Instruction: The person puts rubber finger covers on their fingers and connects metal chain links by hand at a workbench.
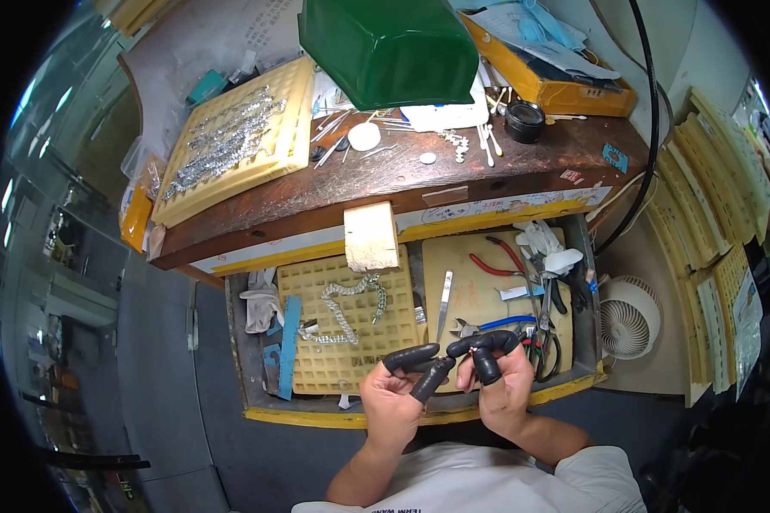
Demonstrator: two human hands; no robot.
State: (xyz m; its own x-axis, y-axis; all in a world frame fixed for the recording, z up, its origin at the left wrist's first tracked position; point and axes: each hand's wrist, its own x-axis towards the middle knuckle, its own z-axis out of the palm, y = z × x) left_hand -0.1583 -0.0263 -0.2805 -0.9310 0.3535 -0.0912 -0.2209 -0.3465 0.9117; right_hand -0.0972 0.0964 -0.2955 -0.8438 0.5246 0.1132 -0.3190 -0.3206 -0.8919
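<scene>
Black finger cots cover the thumb and index finger of my left hand [392, 400] and of my right hand [508, 389]. Both hands are close together over the front of the open drawer, each in a pinch. Something tiny and shiny shows at the fingertips, too small to name. Just beyond them lie metal tweezers [445, 299] and blue-handled pliers [505, 322] on a pale board [453, 256]. To the left, a silver chain [338, 312] rests on a yellow gridded tray [304, 278], near a blue ruler [290, 346].
A wooden block [371, 238] juts from the bench [334, 192] over the drawer. Red-handled pliers [498, 261] and scissors [549, 355] lie at the drawer's right. Above stand a tray of silver chains [231, 141] and a green lamp shade [393, 56]. A white fan [629, 316] sits right.
</scene>
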